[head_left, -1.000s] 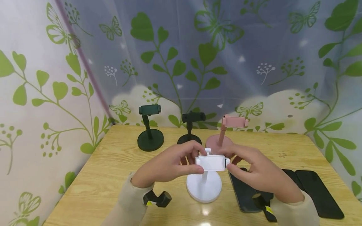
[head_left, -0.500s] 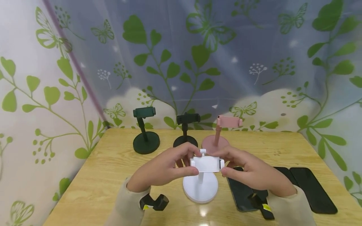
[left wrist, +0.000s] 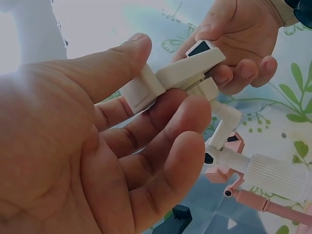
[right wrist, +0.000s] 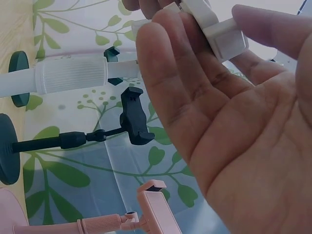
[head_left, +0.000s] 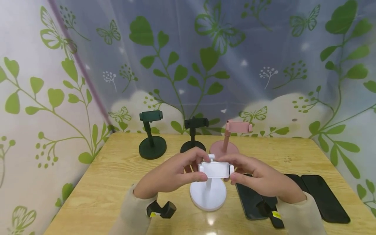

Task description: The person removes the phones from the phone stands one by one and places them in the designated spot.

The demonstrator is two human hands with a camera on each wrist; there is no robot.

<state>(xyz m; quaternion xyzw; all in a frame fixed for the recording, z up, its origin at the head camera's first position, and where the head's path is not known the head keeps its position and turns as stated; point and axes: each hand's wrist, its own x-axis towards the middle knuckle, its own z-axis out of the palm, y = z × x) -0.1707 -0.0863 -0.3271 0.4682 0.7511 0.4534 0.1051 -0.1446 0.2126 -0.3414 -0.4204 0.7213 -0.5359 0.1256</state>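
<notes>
A white phone stand stands upright on its round base in front of the person. Its rectangular clamp sits between both hands. The left hand pinches the clamp's left end, thumb on the near side and fingers behind. On the other end, the right hand pinches the clamp's end piece in the same way. In the left wrist view, a dark pad shows inside the far end piece of the clamp. The right wrist view shows the right thumb against the white end piece, with fingers curled behind it.
Behind the hands stand a dark green phone stand, a black one and a pink one in a row. Several black phones lie at the right, partly under the right forearm. A leaf-patterned curtain hangs behind the wooden table.
The head view has shifted slightly, so everything sits a little further left than a second ago. Both hands keep their hold on the white clamp, with no clear change in its shape.
</notes>
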